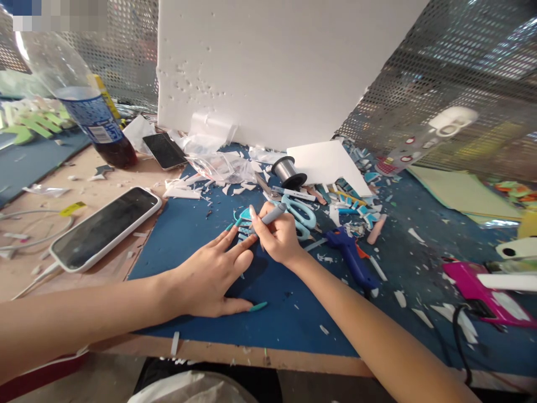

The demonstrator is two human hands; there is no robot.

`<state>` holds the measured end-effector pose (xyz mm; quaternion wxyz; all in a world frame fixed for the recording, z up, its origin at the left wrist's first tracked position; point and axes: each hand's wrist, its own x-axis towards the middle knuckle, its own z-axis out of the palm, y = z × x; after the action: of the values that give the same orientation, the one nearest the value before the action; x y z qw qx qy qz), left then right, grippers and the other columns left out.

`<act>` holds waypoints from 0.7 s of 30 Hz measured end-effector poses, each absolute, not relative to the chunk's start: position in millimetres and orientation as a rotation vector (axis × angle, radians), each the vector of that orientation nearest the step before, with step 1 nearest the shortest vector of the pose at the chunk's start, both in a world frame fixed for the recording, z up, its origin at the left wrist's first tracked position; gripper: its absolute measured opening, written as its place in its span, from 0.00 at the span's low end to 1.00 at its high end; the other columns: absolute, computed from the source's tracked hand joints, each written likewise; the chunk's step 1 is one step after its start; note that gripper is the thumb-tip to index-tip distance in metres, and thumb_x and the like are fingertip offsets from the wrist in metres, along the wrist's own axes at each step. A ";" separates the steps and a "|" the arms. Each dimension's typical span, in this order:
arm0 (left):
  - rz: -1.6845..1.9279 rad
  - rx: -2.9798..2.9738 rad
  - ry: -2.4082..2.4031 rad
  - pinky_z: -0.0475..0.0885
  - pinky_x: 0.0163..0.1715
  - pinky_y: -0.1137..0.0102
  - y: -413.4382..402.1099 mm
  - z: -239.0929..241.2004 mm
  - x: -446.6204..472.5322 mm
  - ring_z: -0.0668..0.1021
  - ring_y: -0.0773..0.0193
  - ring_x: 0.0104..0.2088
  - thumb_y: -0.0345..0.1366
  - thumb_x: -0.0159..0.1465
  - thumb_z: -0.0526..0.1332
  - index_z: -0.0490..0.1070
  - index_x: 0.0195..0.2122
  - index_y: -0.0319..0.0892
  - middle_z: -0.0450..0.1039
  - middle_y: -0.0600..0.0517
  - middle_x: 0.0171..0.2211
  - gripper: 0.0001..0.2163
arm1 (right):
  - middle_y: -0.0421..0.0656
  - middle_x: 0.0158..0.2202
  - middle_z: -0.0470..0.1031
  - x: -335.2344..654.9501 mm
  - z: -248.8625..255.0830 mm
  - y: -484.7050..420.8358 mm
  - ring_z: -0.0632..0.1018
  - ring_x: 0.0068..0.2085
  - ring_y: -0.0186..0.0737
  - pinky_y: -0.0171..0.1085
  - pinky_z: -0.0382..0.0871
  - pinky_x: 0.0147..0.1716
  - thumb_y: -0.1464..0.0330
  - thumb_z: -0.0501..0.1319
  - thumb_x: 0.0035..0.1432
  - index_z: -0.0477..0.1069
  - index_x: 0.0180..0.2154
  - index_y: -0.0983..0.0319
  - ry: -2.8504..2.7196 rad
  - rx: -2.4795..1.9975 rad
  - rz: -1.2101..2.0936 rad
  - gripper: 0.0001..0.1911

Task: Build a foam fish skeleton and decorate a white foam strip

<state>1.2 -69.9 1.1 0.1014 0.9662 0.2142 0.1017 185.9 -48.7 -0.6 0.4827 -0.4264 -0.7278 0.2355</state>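
My left hand [212, 272] lies flat on the blue mat [277, 305], fingers stretched out, with the fingertips pressing on a small teal foam piece [244, 223]. My right hand [277, 238] is closed around a grey craft knife [273, 214], held like a pen with its tip down on that teal piece. The two hands touch each other at the piece, and most of it is hidden under the fingers.
Teal scissors [301, 215], a wire spool [288, 172] and a blue glue gun [350, 254] lie just right of my hands. A phone in a white case [104, 225] and a cola bottle [90, 109] are left. A white foam board [277, 67] stands behind; a pink glue gun [486, 291] sits far right.
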 end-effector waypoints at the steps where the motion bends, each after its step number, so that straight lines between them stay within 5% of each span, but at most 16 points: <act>1: 0.301 2.846 0.634 0.63 0.55 0.44 -69.9 1.2 1.2 0.60 0.32 0.61 0.57 0.59 0.56 0.64 0.43 0.36 0.56 0.33 0.62 0.25 | 0.34 0.19 0.55 186.1 -0.3 -49.1 0.60 0.18 0.28 0.33 0.54 0.19 0.68 0.55 0.62 0.53 0.21 0.60 -1.755 -1.044 0.579 0.18; 21: 0.256 2.876 0.657 0.64 0.55 0.45 -70.7 4.4 0.9 0.58 0.31 0.62 0.58 0.58 0.57 0.64 0.43 0.37 0.55 0.34 0.63 0.26 | 0.35 0.19 0.54 189.2 -1.7 -48.4 0.60 0.17 0.29 0.33 0.55 0.17 0.64 0.55 0.63 0.53 0.22 0.59 -1.665 -1.074 0.619 0.18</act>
<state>0.9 -70.7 4.4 0.0902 0.9673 0.2210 0.0861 189.2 -48.4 -1.7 0.5083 -0.4456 -0.6908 0.2568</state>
